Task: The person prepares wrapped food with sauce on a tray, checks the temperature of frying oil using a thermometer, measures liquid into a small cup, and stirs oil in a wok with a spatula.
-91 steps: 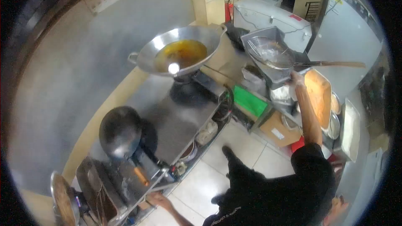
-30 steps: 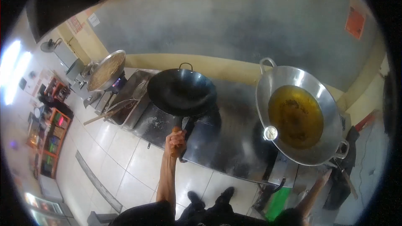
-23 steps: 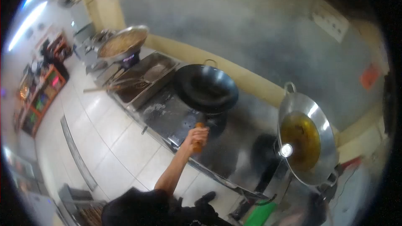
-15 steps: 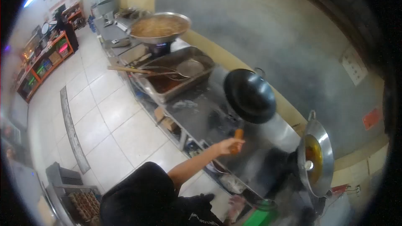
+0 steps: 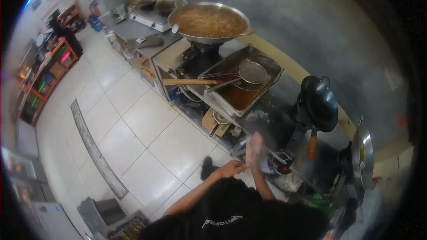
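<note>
My left hand (image 5: 233,168) is in front of my body, its fingers curled and close against my right hand; whatever may be in them is hidden. Beside it my right hand (image 5: 254,149) is raised and smeared by motion, fingers stretched upward with nothing visible in them. Both hands are over the counter's front edge. To the right, a black wok (image 5: 324,109) sits tilted on the counter, its wooden handle (image 5: 312,146) pointing toward me, apart from both hands.
A metal tray (image 5: 242,106) of brown liquid holds a strainer (image 5: 252,72); wooden handles jut over the edge. Behind it stands a large pan (image 5: 211,21) of bubbling food. Another metal wok (image 5: 365,155) is at far right. Shelves beneath hold a small pan (image 5: 221,116). Tiled floor (image 5: 147,142) lies left.
My left hand has let go of the wok's wooden handle and come back to my body. My right hand has risen to meet it. The view has swung left.
</note>
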Tool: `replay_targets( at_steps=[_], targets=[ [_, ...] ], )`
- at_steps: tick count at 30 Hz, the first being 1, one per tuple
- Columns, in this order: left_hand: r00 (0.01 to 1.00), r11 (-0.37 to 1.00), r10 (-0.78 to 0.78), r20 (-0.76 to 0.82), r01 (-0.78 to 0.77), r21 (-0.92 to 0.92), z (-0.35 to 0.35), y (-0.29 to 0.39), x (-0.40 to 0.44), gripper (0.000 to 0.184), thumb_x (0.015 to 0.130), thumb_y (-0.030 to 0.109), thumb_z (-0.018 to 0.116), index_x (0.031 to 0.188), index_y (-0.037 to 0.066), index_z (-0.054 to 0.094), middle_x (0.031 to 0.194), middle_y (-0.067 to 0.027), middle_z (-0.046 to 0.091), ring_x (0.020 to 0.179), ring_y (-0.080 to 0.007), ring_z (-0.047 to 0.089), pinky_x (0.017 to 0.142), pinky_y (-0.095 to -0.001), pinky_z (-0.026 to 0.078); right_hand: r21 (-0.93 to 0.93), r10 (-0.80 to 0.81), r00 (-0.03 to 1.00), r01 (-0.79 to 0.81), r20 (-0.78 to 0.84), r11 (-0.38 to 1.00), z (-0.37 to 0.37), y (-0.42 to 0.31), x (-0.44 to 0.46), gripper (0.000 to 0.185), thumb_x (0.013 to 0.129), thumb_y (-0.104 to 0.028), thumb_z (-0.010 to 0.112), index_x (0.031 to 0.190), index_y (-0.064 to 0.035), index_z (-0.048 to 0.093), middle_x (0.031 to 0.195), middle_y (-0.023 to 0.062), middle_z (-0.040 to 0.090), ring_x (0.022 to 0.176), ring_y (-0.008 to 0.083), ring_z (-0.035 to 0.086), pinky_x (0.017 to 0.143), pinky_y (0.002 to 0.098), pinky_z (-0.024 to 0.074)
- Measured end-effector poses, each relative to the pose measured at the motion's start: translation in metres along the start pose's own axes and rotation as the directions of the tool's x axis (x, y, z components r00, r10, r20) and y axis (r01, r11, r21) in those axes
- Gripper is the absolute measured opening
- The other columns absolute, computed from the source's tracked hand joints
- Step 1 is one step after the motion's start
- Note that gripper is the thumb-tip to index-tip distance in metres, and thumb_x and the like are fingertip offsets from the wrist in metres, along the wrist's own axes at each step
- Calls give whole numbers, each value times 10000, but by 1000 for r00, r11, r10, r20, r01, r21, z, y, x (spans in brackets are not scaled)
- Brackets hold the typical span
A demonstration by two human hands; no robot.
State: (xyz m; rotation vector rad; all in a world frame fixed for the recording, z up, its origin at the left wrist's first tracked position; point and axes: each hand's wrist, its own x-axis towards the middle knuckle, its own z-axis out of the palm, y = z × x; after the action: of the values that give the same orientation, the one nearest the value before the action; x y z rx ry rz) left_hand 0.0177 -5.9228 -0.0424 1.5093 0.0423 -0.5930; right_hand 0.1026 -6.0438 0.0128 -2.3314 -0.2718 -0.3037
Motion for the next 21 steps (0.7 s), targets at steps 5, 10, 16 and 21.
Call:
replay_targets(
  at_steps=[5,10,16,21],
  targets=[
    [965,965,214,151,-233,122,-153,6,-31,231,905,240,660,946,13,681,865,-64,679,803,-136,612,724,-289,486,56,-176,977,184,-123,981,142,-54,181,270,901,-263,607,1050,-41,641,928,174,671,879,305,656,776,403,490],
    [973,998,-21,-228,6,-65,-396,-67,-69,341,916,330,580,1054,26,653,701,-38,631,637,-111,608,543,-259,502,-128,336,900,-312,278,941,229,-94,269,201,850,-213,642,943,-37,670,761,178,658,749,303,659,677,385,489],
    [847,975,-148,-510,39,-218,-616,-76,-1,570,900,566,525,1086,37,630,763,-64,634,682,-155,620,560,-326,500,-86,563,756,-571,335,817,237,-90,290,219,806,-149,628,982,-26,673,850,153,655,779,217,650,691,360,521],
    [932,875,-151,-330,-30,-483,-695,-51,117,742,896,668,443,1296,42,463,992,-127,647,929,-249,629,746,-424,503,-850,529,845,-223,76,478,155,-109,300,174,857,-97,552,973,-38,669,831,124,664,752,173,636,682,308,516]
  ],
)
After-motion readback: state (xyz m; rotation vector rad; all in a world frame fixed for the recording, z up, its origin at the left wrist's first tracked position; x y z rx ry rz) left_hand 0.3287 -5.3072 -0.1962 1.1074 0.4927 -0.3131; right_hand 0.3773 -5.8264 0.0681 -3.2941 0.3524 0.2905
